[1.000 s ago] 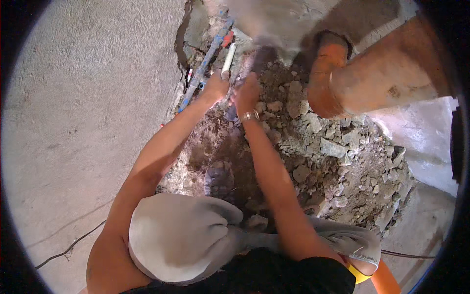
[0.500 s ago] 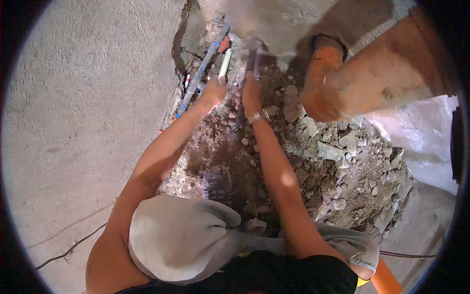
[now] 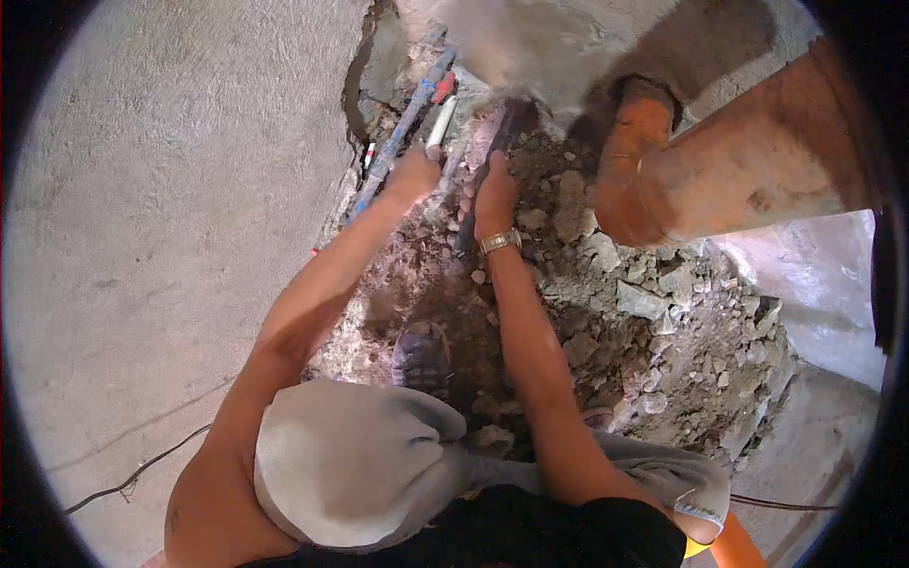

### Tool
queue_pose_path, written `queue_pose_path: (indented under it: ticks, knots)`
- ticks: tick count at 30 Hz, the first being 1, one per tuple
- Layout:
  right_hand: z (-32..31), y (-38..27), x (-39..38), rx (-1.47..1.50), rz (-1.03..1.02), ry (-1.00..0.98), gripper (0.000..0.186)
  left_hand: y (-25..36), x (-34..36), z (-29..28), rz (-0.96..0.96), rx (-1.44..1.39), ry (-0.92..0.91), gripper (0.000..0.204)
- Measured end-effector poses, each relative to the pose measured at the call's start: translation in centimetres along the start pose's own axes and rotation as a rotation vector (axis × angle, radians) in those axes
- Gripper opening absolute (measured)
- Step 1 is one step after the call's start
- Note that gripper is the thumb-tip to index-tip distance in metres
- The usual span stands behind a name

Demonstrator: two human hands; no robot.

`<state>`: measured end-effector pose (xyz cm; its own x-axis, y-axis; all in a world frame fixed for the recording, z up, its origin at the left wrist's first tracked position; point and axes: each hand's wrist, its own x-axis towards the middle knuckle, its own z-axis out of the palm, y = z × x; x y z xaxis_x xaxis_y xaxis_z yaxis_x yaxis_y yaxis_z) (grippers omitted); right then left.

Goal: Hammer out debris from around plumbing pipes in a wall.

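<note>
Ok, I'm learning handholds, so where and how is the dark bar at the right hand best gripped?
Probably mid-length, coming from its right, as the right hand does. The dark bar looks long and narrow, slants forward, and shows beyond the grip at both ends; the left hand and white pipe lie to its left. Its far end is too blurred to judge.

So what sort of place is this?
Probably a construction or repair site: loose rubble, a bluish pipe exposed beside broken concrete, and a large orange pipe.
</note>
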<state>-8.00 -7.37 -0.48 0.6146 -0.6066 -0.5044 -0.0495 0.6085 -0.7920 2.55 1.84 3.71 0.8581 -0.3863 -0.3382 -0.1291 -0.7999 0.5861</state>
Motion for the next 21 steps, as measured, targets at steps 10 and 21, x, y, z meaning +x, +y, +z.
queue_pose_path:
  ticks: [10, 21]
  knots:
    - [-1.0, -1.6, -4.3, 0.221, 0.169, -0.009, 0.049, 0.0, -1.4, 0.9, 0.077, 0.127, 0.116, 0.031]
    - [-2.7, -2.5, -5.3, 0.097, 0.055, -0.085, 0.049, -1.3, -4.7, 0.8, 0.225, 0.043, 0.037, 0.044]
